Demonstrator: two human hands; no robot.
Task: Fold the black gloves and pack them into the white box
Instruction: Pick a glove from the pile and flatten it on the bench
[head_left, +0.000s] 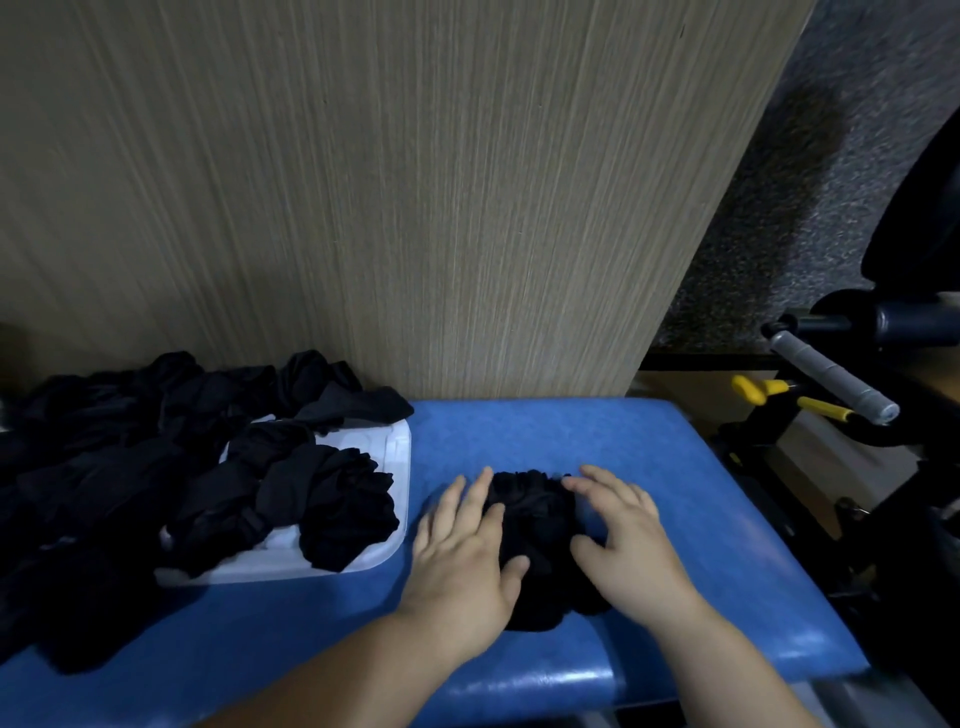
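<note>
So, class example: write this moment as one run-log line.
stage: folding | left hand: flat on black glove | right hand: flat on same glove | glove: on blue surface, right of white box | box: holds other gloves

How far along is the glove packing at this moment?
Done: several gloves already lie in the white box. In hand: left hand and right hand press one glove flat on the blue table. Left: the loose pile beside the box.
</note>
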